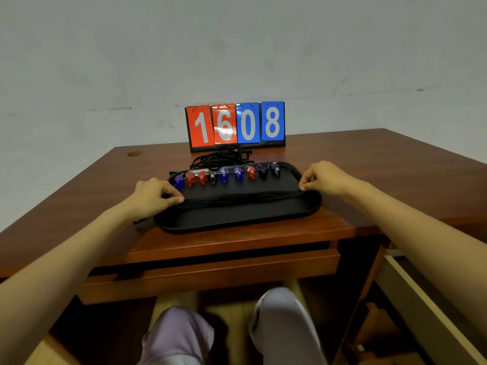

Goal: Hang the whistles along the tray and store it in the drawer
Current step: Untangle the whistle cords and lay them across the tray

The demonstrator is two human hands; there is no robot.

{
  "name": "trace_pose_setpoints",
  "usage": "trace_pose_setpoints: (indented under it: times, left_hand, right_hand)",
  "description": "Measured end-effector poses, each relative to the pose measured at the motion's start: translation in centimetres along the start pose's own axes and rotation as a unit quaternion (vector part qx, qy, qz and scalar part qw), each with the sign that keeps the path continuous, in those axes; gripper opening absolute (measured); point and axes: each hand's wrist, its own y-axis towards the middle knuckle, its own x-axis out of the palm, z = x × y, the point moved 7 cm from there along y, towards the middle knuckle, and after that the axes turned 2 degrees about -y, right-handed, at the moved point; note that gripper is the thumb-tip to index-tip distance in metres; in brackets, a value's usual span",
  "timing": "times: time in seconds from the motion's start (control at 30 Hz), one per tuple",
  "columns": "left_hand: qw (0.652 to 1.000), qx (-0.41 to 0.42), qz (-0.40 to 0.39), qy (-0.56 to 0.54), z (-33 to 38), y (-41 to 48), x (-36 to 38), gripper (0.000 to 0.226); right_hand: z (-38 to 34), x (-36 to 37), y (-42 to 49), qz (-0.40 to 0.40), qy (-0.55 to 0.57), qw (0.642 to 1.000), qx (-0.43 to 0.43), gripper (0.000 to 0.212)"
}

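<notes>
While the wooden surface (pixel 79 193) carries the black tray (pixel 237 218) near its front edge, left hand (pixel 152 192) and right hand (pixel 325 179) each pinch, fingers narrow, the black cords (pixel 237 199) stretched across it; coloured whistles (pixel 224 175) line its far rim.

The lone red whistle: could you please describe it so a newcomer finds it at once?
On the wooden desk, before the scoreboard, a black tray holds a row of whistles along its far rim. The red whistle is third from the right, between a blue whistle and a black whistle; the other reds sit paired near the left end.
</notes>
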Motion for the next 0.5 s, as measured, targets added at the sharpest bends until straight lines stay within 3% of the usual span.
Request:
trace_pose_setpoints:
  times: [0.07, 0.2, 0.27, 0.4, 0.5]
  left_hand:
    - [0.998, 0.006, 0.009, 0.056, 0.1, -0.1, -0.2, 0.036]
    - [0.999, 0.03, -0.032, 0.01, 0.8, -0.5, 0.3, 0.079]
    - [0.999, 0.032, -0.036, 0.001, 0.8, -0.7, 0.4, 0.067]
    - [0.998, 0.057, -0.012, -0.04, 1.2, -1.2, 0.1, 0.018]
    - [0.996, 0.061, -0.026, -0.062, 1.5, -1.7, -0.1, 0.01]
  right_hand:
    - [-0.2, -0.2, 0.2, 0.014, -0.027, 1.0, -0.008, 0.017]
    - [-1.6, 0.5, -0.3, -0.035, -0.042, 0.996, -0.069, 0.031]
    - [-2.0, 1.1, -0.7, -0.067, -0.038, 0.994, -0.075, 0.033]
    - [-1.6, 1.0, -0.8, -0.058, -0.034, 0.996, -0.063, 0.019]
    - [-1.3, 0.9, -1.0, -0.06, -0.028, 0.996, -0.055, 0.012]
